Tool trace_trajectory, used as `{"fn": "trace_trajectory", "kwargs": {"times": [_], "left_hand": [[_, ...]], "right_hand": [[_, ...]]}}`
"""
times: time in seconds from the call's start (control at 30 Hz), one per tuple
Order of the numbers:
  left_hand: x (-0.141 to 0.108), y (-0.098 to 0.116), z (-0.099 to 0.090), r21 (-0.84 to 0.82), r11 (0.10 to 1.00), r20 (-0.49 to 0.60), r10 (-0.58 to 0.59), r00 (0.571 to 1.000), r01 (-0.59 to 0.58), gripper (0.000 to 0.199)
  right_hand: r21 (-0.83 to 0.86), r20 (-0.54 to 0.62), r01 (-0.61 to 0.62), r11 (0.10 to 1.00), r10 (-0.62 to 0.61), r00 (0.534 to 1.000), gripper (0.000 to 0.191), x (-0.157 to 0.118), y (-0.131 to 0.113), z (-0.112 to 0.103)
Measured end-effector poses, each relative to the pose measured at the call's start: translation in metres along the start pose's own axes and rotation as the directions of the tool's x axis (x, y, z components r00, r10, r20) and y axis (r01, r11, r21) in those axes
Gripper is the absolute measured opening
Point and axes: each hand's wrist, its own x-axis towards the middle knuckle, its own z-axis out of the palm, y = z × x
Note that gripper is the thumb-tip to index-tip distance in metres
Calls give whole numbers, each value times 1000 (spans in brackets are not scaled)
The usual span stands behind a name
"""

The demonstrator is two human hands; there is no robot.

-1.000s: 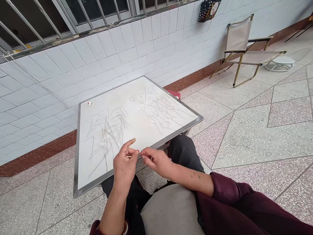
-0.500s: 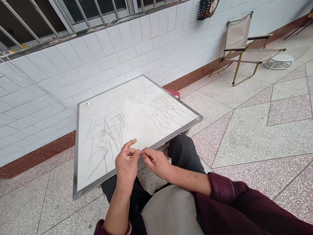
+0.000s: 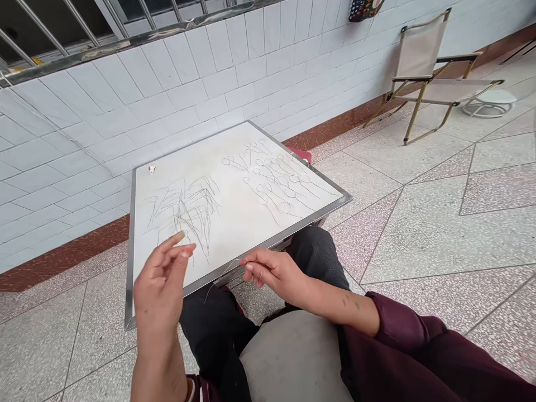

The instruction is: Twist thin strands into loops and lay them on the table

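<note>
My right hand (image 3: 278, 273) pinches a thin wire (image 3: 218, 279) just beyond the table's front edge; the wire's free end hangs down to the left. My left hand (image 3: 161, 279) is over the table's front left part, thumb and index finger pressed together; whether anything fine is between them is too small to tell. On the white table (image 3: 234, 223) lie bent wires (image 3: 203, 195) at the left and looped wires (image 3: 280, 178) at the right.
A tiny white and red object (image 3: 152, 169) sits at the table's back left corner. A tiled wall (image 3: 184, 84) runs behind the table. A folding chair (image 3: 422, 67) and a round stool (image 3: 488, 103) stand at the back right. A red object (image 3: 302, 154) shows beyond the table's right edge.
My hands have parted: the left moved left and toward me, while the right shifted slightly right. A length of wire now shows hanging from my right fingers. The view has shifted slightly.
</note>
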Motion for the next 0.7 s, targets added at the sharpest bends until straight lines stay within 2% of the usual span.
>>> {"fn": "trace_trajectory", "kwargs": {"times": [0.07,0.13,0.2,0.27,0.43,0.7], "left_hand": [[-12,7,-6,18,1000,-142,22,990,-20,38],[-29,15,-5,39,998,-210,59,976,-52,41],[-45,22,1,69,994,-138,88,986,-79,45],[-56,24,8,103,990,-43,97,994,-92,46],[-61,14,16,74,992,72,96,993,-101,35],[-61,9,23,98,993,172,42,984,-59,38]], "right_hand": [[-185,-14,120,975,-125,992,17,-2,-8,-2],[-350,-21,247,904,-271,962,17,-3,-15,-3],[-463,-20,337,819,-390,920,16,-4,-20,-4],[-520,-5,386,762,-454,891,15,-5,-25,-4],[-515,19,411,752,-469,883,14,-6,-34,-5],[-559,-4,374,740,-454,891,12,-4,-27,-1]]}}
